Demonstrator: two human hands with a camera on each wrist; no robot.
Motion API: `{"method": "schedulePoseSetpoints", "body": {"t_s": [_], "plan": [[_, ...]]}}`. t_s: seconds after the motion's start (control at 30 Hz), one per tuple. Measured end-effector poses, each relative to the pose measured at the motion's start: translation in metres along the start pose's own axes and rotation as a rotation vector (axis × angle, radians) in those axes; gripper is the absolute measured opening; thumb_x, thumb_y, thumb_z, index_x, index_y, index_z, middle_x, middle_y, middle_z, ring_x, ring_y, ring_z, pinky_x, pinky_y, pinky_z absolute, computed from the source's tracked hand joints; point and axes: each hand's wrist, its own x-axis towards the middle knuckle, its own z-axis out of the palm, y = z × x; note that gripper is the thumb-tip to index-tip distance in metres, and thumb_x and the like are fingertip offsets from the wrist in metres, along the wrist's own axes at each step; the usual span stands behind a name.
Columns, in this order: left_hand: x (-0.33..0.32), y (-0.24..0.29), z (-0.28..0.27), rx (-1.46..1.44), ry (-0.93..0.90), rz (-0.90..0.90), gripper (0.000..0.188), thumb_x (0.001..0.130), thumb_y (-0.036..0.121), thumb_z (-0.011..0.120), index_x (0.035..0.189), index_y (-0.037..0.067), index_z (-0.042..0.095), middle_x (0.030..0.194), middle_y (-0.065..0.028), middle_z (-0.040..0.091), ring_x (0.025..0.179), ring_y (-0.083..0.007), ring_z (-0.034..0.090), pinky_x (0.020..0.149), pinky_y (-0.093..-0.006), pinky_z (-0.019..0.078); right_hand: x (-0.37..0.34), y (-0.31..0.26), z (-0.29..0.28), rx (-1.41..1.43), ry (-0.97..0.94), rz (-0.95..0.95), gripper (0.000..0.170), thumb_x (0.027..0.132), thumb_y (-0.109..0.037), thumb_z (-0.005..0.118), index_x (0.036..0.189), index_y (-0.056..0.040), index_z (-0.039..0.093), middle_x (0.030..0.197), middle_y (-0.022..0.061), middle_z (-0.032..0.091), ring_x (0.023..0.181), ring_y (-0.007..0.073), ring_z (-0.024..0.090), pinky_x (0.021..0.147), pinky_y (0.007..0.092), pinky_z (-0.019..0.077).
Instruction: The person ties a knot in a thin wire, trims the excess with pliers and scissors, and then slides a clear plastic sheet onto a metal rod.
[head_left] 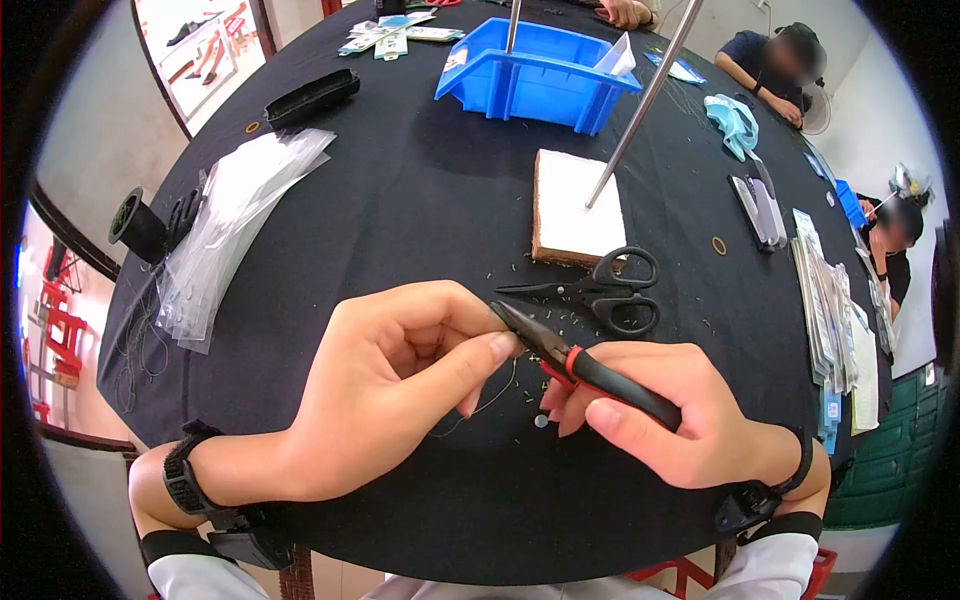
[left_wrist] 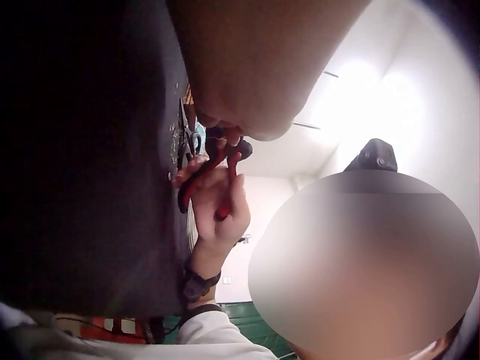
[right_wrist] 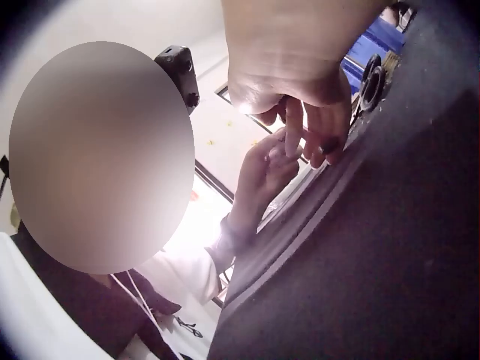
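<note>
The right hand (head_left: 665, 410) grips pliers (head_left: 570, 362) with black and red handles; their tips point up-left, at the left hand's fingertips. The left hand (head_left: 400, 385) pinches something too small to make out between thumb and index finger, and a thin strand (head_left: 497, 395) hangs below it. In the left wrist view the right hand (left_wrist: 217, 210) is around the red handles (left_wrist: 196, 184), which stand apart. In the right wrist view the right hand (right_wrist: 300, 97) hides most of the tool, with the left hand (right_wrist: 262, 169) beyond it.
Black scissors (head_left: 610, 291) lie just past the hands among small clippings, beside a white-topped block (head_left: 578, 215) with a metal rod (head_left: 640, 110). Further back is a blue bin (head_left: 540, 85). Plastic sleeves (head_left: 235, 220) and a spool (head_left: 137, 226) lie left; a stapler (head_left: 758, 207) and packets (head_left: 822, 310) right.
</note>
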Motion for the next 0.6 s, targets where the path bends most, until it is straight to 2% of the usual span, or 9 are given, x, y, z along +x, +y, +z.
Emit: {"method": "schedulePoseSetpoints", "body": {"t_s": [0.03, 0.13, 0.23, 0.33, 0.43, 0.57, 0.6], "plan": [[0.000, 0.000, 0.000, 0.001, 0.002, -0.003, 0.011, 0.089, 0.011, 0.058, 0.086, 0.000, 0.059, 0.064, -0.0010, 0.056, 0.053, -0.0026, 0.046, 0.044, -0.0174, 0.0276, 0.000, -0.002, 0.001, -0.041, 0.005, 0.001, 0.021, 0.088, -0.013, 0.051, 0.084, 0.0045, 0.063, 0.087, 0.0166, 0.064, 0.080, 0.0234, 0.063, 0.074, 0.0308, 0.0488], [0.000, 0.000, 0.000, 0.004, 0.003, -0.007, 0.011, 0.089, 0.010, 0.059, 0.085, 0.000, 0.059, 0.065, -0.0006, 0.055, 0.053, -0.0024, 0.046, 0.044, -0.0174, 0.0272, -0.001, 0.005, 0.007, -0.109, 0.108, -0.122, 0.012, 0.084, -0.008, 0.062, 0.085, 0.0042, 0.061, 0.072, 0.0119, 0.060, 0.061, 0.0230, 0.059, 0.055, 0.0307, 0.0466], [0.000, -0.003, 0.001, 0.008, -0.005, -0.005, 0.011, 0.088, 0.010, 0.059, 0.084, 0.000, 0.059, 0.064, -0.0003, 0.055, 0.053, -0.0023, 0.046, 0.044, -0.0174, 0.0269, -0.005, 0.003, 0.009, -0.191, 0.127, -0.072, 0.011, 0.084, -0.007, 0.061, 0.084, 0.0043, 0.061, 0.070, 0.0121, 0.059, 0.057, 0.0223, 0.057, 0.052, 0.0308, 0.0448], [0.000, -0.003, 0.001, 0.011, -0.007, -0.020, 0.010, 0.088, 0.009, 0.059, 0.083, 0.000, 0.059, 0.064, -0.0002, 0.055, 0.053, -0.0024, 0.046, 0.044, -0.0173, 0.0270, -0.004, 0.006, 0.010, -0.209, 0.145, -0.127, 0.011, 0.084, -0.007, 0.062, 0.083, 0.0042, 0.061, 0.070, 0.0123, 0.058, 0.055, 0.0224, 0.056, 0.050, 0.0313, 0.0438], [0.001, -0.002, 0.000, 0.007, -0.001, -0.017, 0.010, 0.089, 0.009, 0.058, 0.084, 0.000, 0.059, 0.064, -0.0003, 0.055, 0.053, -0.0025, 0.046, 0.044, -0.0173, 0.0270, -0.002, 0.004, 0.005, -0.107, 0.072, -0.051, 0.015, 0.087, -0.011, 0.059, 0.085, 0.0042, 0.061, 0.072, 0.0117, 0.060, 0.060, 0.0199, 0.059, 0.055, 0.0297, 0.0457], [0.001, -0.001, 0.000, 0.006, 0.016, 0.014, 0.011, 0.089, 0.009, 0.058, 0.085, -0.001, 0.059, 0.065, -0.0004, 0.055, 0.054, -0.0026, 0.045, 0.044, -0.0175, 0.0274, -0.002, 0.003, 0.001, 0.210, 0.025, 0.090, 0.026, 0.094, -0.019, 0.051, 0.090, 0.0042, 0.063, 0.080, 0.0101, 0.065, 0.073, 0.0147, 0.062, 0.068, 0.0269, 0.0475], [0.000, -0.002, 0.000, 0.003, 0.020, 0.021, 0.011, 0.089, 0.009, 0.058, 0.085, -0.001, 0.059, 0.065, -0.0003, 0.055, 0.054, -0.0025, 0.045, 0.045, -0.0176, 0.0276, -0.002, 0.003, 0.000, 0.201, 0.024, 0.095, 0.026, 0.094, -0.019, 0.052, 0.090, 0.0040, 0.063, 0.080, 0.0102, 0.064, 0.073, 0.0149, 0.062, 0.067, 0.0268, 0.0475]]}}
